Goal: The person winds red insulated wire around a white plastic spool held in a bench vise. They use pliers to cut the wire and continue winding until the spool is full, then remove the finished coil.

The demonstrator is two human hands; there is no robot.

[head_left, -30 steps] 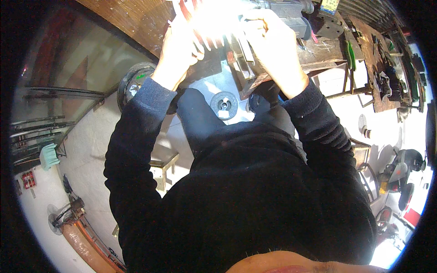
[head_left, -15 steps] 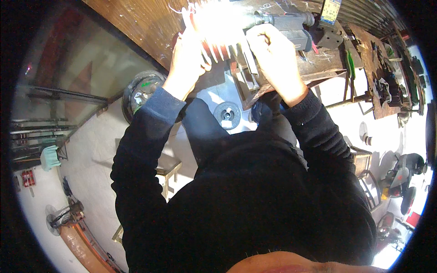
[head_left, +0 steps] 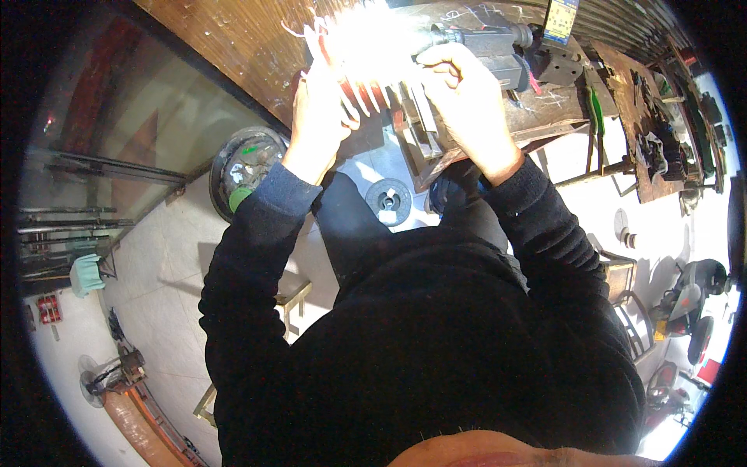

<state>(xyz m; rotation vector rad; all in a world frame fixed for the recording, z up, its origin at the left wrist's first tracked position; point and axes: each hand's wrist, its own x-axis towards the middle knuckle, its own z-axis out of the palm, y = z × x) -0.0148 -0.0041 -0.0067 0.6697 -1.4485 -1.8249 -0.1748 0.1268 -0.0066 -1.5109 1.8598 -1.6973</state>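
A glaring, overexposed red-and-white object with thin white curved strands (head_left: pixel 362 93) lies at the top centre over the wooden bench (head_left: pixel 202 39). My left hand (head_left: pixel 319 124) has its fingers wrapped round the left side of it. My right hand (head_left: pixel 463 101) is closed, thumb and index curled, at the object's right side; what it pinches is lost in the glare. Just below, metal bars (head_left: pixel 420 109) stand at the bench edge, and a dark grey machine or clamp body (head_left: pixel 490 54) sits behind my right hand.
A round bin with debris (head_left: pixel 247 156) stands left of my legs, a weight-like disc (head_left: pixel 387 202) on the floor between them. A wooden board with tools (head_left: pixel 622 86) is at right, a small stool (head_left: pixel 292 300) behind my left arm, a glass panel (head_left: pixel 117 117) at upper left.
Over the last second both hands, the bright object and the surroundings have shifted somewhat down in the picture, as if the camera moved. The grips look much the same.
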